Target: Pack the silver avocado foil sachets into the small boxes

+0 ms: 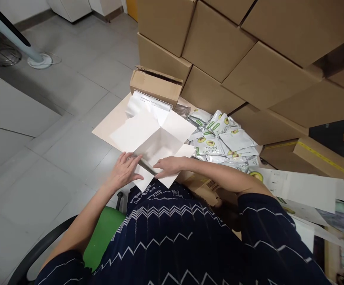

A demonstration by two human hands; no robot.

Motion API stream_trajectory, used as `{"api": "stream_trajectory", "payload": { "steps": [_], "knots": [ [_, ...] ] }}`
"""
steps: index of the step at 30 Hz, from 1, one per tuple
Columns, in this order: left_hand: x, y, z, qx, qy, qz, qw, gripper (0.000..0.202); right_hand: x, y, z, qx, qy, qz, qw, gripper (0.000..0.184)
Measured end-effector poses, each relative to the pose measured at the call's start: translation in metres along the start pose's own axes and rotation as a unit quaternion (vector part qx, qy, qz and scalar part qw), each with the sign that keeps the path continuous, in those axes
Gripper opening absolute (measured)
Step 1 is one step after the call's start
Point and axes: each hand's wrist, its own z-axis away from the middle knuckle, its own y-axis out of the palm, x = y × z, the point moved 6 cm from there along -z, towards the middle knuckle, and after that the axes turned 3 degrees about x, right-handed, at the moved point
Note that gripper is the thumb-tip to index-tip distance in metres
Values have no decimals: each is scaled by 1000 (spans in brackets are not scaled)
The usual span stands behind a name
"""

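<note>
A white cardboard box [157, 138] with its flaps spread open rests in front of me, over my lap. My left hand [125, 171] lies flat on the near left flap, fingers stretched out. My right hand [170, 166] presses flat on the near right flap, fingers together and extended. Neither hand holds anything. To the right of the box lies a heap of silver pouches with avocado pictures [219, 140].
Stacked brown cartons [234, 47] form a wall behind. A small open brown carton [155, 85] stands behind the white box on a beige sheet [112, 122]. Printed flat sheets [302, 186] lie at right. Grey tiled floor [56, 130] at left; green chair seat [103, 233] below.
</note>
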Motion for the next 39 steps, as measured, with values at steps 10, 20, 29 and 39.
{"api": "stream_trajectory", "payload": {
  "steps": [10, 20, 29, 39],
  "knots": [
    [-26, -6, -4, 72, 69, -40, 994, 51, 18, -4, -24, 39, -28, -51, 998, 57],
    [-32, 2, -15, 117, 70, -49, 989, 19, -115, -113, 125, -566, 40, -304, 765, 44],
    [-34, 0, -31, 55, 101, -77, 990, 23, -237, -19, 107, -85, 429, 59, 898, 53],
    [-76, 26, -34, 30, 111, -79, 990, 23, -254, 11, 117, -35, 412, 81, 907, 52]
  ]
}}
